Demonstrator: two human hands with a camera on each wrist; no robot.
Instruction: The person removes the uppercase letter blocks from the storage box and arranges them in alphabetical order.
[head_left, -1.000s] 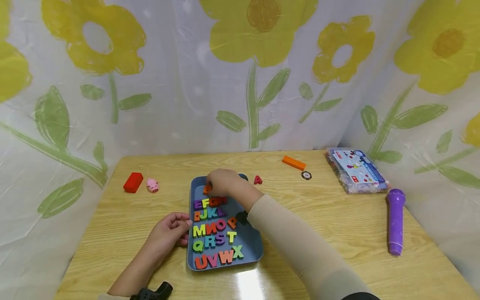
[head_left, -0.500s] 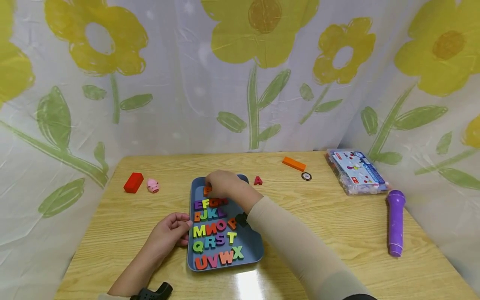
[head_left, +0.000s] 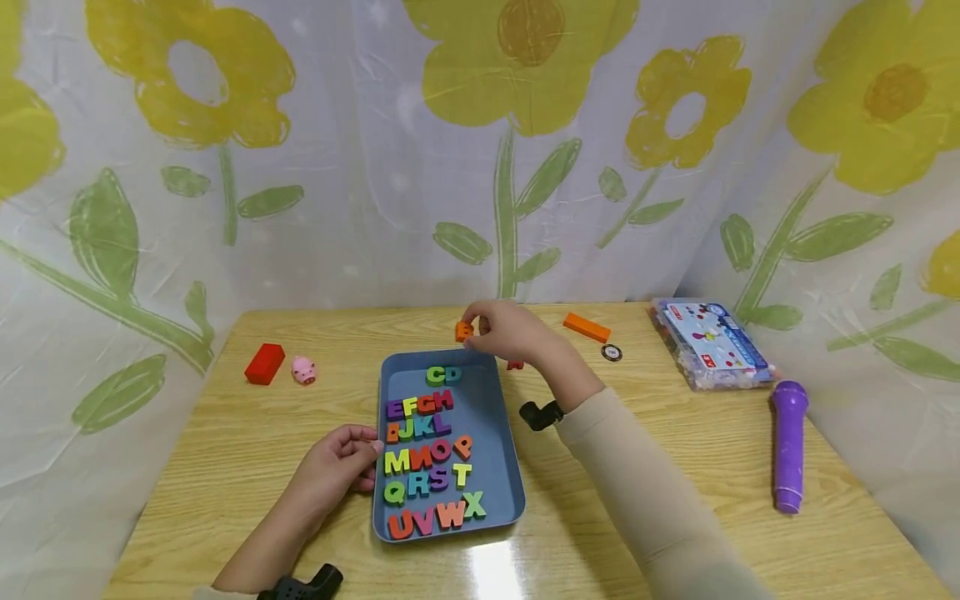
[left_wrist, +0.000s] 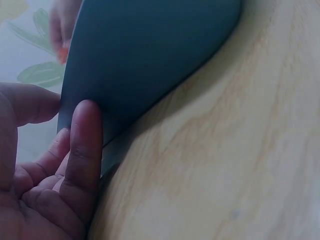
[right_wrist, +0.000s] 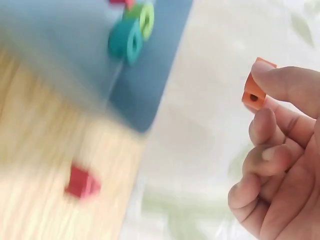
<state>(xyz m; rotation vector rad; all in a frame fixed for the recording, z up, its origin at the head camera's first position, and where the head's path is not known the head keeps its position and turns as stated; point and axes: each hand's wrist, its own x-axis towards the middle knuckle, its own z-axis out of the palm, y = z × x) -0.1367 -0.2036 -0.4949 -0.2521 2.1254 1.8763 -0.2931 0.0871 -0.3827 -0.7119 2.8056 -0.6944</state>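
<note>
My right hand (head_left: 517, 333) pinches an orange letter B (head_left: 464, 332) between thumb and finger, raised beyond the tray's far edge. A blue tray (head_left: 491, 433) holds rows of coloured toy letters, including a green C (head_left: 436, 376) and a teal D (head_left: 453, 376) in the top row. My left hand (head_left: 337, 462) holds the tray's left rim, thumb at the edge and a finger against the outer wall (left_wrist: 150, 55). A red letter A (right_wrist: 81, 182) lies on the table outside the tray, mostly covered by my right hand in the head view.
At the left are a red block (head_left: 265, 364) and a pink pig toy (head_left: 303, 370). An orange bar (head_left: 587, 327), a round chip (head_left: 611, 352), a clear box of beads (head_left: 708, 342) and a purple microphone (head_left: 790, 446) lie to the right. A flowered curtain hangs behind the table.
My right hand has lifted the orange B out of the tray's top row and moved it up and right past the far rim. The C and D are uncovered. My left hand stays put.
</note>
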